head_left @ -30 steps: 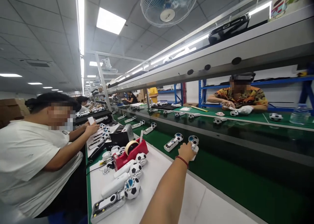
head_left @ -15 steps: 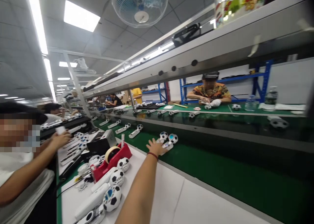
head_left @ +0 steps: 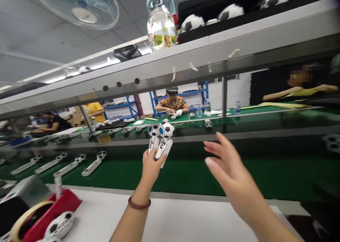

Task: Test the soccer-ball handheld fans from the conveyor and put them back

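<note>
Green conveyor belt [head_left: 186, 174] behind; left hand [head_left: 151, 164] fingers grip 2 football fans [head_left: 160, 137]

Two bare forearms come up from the bottom of the frame, no sleeves showing on either. The left hand [head_left: 150, 166], lower centre, has a thin dark red band [head_left: 139, 204] round its wrist. The right hand [head_left: 228, 171], right of centre, wears nothing, wrist plain, fingernails short and unpainted.

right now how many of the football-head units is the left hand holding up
2. Both stand upright in the left hand, side by side over the green belt: one unit on the left, the other unit on the right. A third behind them cannot be ruled out.
</note>
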The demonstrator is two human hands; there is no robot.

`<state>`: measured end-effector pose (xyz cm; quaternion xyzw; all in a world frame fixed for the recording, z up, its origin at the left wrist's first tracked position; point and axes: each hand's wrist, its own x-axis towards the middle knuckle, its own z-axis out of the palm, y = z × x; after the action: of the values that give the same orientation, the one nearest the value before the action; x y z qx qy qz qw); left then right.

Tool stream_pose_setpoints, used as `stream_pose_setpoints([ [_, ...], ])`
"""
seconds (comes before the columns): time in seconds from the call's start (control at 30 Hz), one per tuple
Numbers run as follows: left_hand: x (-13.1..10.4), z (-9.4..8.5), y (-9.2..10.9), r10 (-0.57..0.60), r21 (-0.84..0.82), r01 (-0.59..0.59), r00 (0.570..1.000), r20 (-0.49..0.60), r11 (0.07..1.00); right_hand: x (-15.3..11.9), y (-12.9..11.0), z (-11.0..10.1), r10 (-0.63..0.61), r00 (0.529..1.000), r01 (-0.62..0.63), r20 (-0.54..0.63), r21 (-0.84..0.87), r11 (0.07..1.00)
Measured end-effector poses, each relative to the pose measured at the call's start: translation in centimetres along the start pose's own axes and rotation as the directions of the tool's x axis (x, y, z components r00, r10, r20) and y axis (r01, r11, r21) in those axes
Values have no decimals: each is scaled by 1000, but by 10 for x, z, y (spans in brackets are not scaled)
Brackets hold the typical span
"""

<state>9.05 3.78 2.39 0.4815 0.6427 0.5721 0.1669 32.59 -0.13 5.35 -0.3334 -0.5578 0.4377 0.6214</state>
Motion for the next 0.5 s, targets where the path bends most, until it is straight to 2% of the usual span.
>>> stream_pose_setpoints([
  [0.1, -38, 21, 44, 132, 87, -137, 989, 60, 987, 6, -2, 10, 169, 973, -206, 158, 262, 943],
  [0.17, -66, 28, 65, 143, 113, -151, 986, 83, 982, 4, -5, 14, 185, 942, -298, 279, 445, 845],
  [0.23, -89, 35, 77, 148, 168, -162, 985, 91, 972, 1, -8, 17, 177, 923, -350, 341, 553, 756],
  [0.3, -105, 40, 81, 189, 243, -200, 980, 70, 949, -1, -10, 19, 210, 926, -364, 313, 601, 712],
  [0.4, -116, 46, 79, 292, 295, -287, 956, 28, 911, 2, -7, 21, 297, 933, -356, 202, 629, 692],
  [0.5, -115, 43, 78, 311, 204, -322, 947, 83, 924, 6, -3, 19, 309, 939, -333, 152, 634, 698],
])
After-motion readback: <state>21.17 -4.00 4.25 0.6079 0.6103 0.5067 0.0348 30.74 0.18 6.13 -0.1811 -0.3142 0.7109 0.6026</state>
